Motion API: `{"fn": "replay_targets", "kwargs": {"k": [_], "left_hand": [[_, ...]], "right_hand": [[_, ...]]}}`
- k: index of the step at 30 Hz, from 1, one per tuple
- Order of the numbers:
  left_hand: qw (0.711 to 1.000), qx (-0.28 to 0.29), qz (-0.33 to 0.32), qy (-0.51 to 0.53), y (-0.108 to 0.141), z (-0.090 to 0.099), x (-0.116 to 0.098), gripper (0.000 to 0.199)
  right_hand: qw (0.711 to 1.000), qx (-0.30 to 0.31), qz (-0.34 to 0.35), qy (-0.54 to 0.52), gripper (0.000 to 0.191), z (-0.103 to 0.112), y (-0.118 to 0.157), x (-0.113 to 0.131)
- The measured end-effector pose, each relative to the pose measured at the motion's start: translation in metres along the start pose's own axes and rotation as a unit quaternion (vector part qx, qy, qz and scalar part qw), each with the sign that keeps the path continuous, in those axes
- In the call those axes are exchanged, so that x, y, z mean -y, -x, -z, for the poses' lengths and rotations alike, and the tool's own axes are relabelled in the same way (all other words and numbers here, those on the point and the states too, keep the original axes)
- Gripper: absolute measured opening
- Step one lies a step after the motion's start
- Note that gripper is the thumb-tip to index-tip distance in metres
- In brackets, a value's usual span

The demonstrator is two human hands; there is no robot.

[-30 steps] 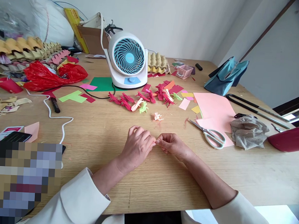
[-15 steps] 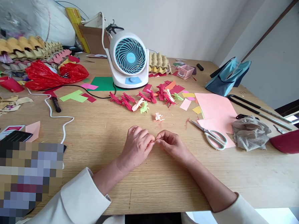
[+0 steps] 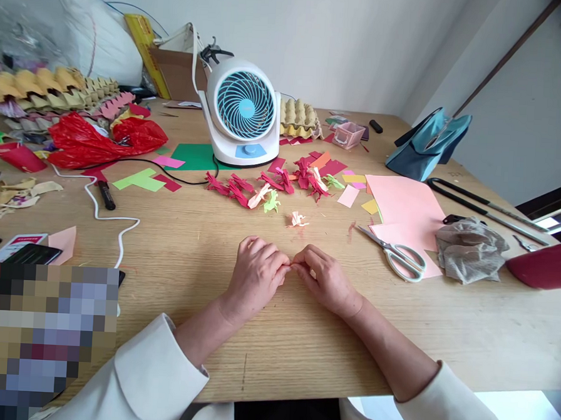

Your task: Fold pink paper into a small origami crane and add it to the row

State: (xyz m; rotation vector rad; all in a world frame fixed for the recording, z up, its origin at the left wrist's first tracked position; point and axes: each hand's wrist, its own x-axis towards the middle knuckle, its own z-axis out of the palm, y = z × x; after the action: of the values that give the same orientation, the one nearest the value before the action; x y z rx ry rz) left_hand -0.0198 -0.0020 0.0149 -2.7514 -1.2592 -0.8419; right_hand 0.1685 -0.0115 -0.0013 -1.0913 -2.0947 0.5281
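Observation:
My left hand (image 3: 258,273) and my right hand (image 3: 326,278) meet fingertip to fingertip over the near middle of the table. Both are closed in a pinch. Whatever lies between the fingers is too small and too covered to name. Just beyond them sits a small pale pink folded paper figure (image 3: 297,219). Farther back, a row of red folded paper figures (image 3: 239,189) lies beside a light green one (image 3: 271,202). White-handled scissors (image 3: 402,260) rest to the right of my right hand, partly on pink paper (image 3: 407,207).
A white fan (image 3: 245,114) stands behind the paper figures. Left are a red plastic bag (image 3: 100,141), a black marker (image 3: 105,196) and a white cable (image 3: 95,203). Right are a crumpled grey cloth-like piece (image 3: 471,250), a blue bag (image 3: 427,145) and a dark red object (image 3: 545,264).
My right hand has rolled over slightly, its back now turned up more and its fingers closer in. My left hand has stayed almost still.

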Motion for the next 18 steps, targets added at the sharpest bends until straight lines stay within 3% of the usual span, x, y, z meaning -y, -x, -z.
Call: {"fn": "replay_targets", "kwargs": {"k": [9,13,18], "left_hand": [[0.996,0.006,0.030,0.083,-0.0009,-0.0028,-0.0019,0.013],[0.979,-0.030,0.086,0.180,-0.0030,-0.0025,0.0001,0.017],[0.945,-0.049,0.135,0.295,-0.0042,-0.0018,0.0017,0.016]], "right_hand": [[1.000,-0.005,0.017,0.008,0.012,-0.0031,0.0001,0.0033],[0.995,-0.042,-0.042,-0.075,0.011,-0.0010,-0.0008,0.0044],[0.986,0.025,-0.109,-0.121,0.021,-0.0055,-0.0004,0.0082]]}}
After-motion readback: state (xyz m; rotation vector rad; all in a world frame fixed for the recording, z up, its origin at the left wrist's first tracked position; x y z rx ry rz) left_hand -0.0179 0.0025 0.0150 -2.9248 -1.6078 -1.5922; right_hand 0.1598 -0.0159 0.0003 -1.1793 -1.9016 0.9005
